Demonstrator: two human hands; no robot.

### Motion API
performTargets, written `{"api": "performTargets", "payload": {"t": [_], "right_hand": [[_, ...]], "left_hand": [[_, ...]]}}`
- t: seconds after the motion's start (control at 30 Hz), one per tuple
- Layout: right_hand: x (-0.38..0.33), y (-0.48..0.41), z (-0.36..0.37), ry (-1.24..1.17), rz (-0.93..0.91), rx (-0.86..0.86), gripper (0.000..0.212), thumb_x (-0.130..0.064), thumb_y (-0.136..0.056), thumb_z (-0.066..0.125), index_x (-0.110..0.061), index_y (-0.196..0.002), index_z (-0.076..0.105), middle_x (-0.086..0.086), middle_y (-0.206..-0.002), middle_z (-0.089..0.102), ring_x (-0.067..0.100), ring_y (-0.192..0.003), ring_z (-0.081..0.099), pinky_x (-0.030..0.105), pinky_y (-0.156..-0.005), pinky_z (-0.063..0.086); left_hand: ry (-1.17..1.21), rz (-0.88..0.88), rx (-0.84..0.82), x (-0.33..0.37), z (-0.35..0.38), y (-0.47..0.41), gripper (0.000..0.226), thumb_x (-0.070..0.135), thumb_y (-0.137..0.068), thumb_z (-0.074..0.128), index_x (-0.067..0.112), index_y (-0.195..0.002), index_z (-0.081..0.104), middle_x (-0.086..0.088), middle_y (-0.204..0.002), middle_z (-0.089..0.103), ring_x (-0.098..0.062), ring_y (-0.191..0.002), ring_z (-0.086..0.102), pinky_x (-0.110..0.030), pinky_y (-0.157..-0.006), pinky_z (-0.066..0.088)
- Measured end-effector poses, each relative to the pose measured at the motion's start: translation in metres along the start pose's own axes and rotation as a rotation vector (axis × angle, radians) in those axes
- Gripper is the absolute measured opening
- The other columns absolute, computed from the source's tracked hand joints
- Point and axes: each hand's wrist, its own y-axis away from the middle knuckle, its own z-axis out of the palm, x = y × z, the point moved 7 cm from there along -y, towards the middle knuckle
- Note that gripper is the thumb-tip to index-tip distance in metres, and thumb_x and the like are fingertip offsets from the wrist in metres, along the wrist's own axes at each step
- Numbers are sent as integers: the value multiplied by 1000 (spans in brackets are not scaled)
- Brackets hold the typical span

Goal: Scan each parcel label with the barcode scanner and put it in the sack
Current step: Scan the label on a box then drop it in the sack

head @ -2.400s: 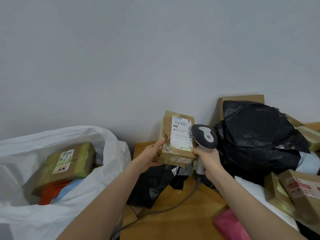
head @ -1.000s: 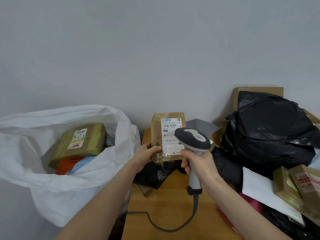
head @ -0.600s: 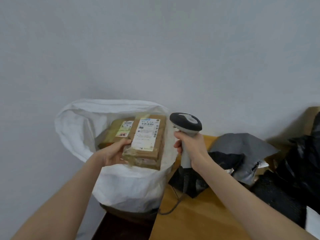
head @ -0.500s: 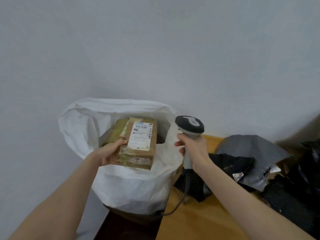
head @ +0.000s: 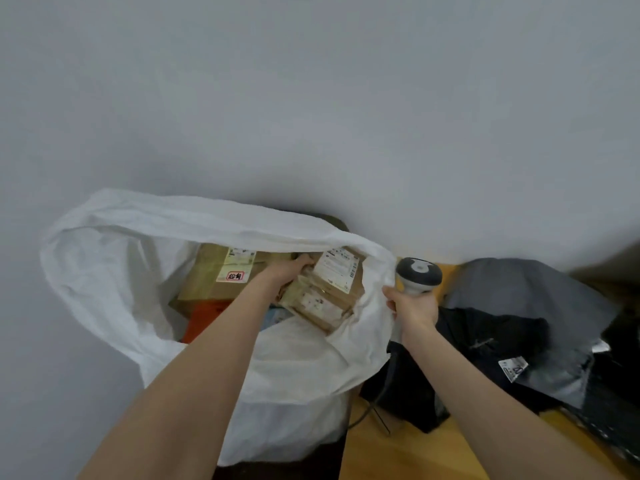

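Observation:
A big white sack (head: pixel 114 271) stands open at the left of the wooden table. Inside its mouth my left hand (head: pixel 289 271) grips a brown taped parcel (head: pixel 322 299) with a white label, tilted, at the sack's right side. Beside it in the sack lies a larger brown box (head: pixel 211 275) with a label and a red stamp, over an orange item (head: pixel 204 317). My right hand (head: pixel 414 304) grips the grey barcode scanner (head: pixel 419 273) upright just right of the sack's rim; its cable hangs down to the table.
Black poly-bag parcels (head: pixel 491 344) and a grey poly-bag parcel (head: pixel 530 289) are piled on the wooden table (head: pixel 408 455) at the right. A grey wall stands close behind everything. The sack stands off the table's left edge.
My left hand has carried the brown parcel from above the sack's rim down into the sack, to its right side. My right hand with the scanner stays beside the rim.

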Motion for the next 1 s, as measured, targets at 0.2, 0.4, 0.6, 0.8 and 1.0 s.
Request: {"api": "performTargets", "payload": {"t": [0.2,0.4,0.6,0.8,1.0], "right_hand": [[4,-10,12,11,61,-77,24,-11,-75,80,-5,-88,60,6,-70,62,16,-58,58,27,-60,47],[-10,7,1,-132,47,-109,13,1,-74,69,-5,-79,58,13,-68,59,23,-58,55,34,-62,48],[-42,22,-33,-274,-17,-120,15,4,-79,64,-5,-72,56,6,-47,48,15,-37,42,25,-44,42],[-49,11,-44,-336,-14,-48,25,4,-80,64,-8,-64,50,8,-54,47,18,-44,42,28,-48,39],[-49,3,-41,-307,-27,-47,23,2,-78,68,-9,-65,52,8,-60,54,18,-51,50,33,-59,46]], "left_hand": [[-524,590,51,28,26,14,57,41,-82,68,29,-135,50,-1,-145,43,-18,-124,47,-26,-97,42],[-1291,559,224,21,18,-12,68,45,-85,64,37,-145,34,-5,-154,21,-30,-129,41,-40,-97,40],[-1321,428,147,-18,27,-22,62,27,-94,52,27,-150,24,-7,-144,36,-28,-128,40,-42,-100,41],[-238,499,27,51,-29,-6,62,61,-79,65,24,-128,57,6,-129,56,-18,-119,55,-37,-103,43],[-137,406,91,116,-40,-7,79,62,-94,38,15,-153,16,-4,-156,27,-27,-128,48,-44,-99,46]]}}
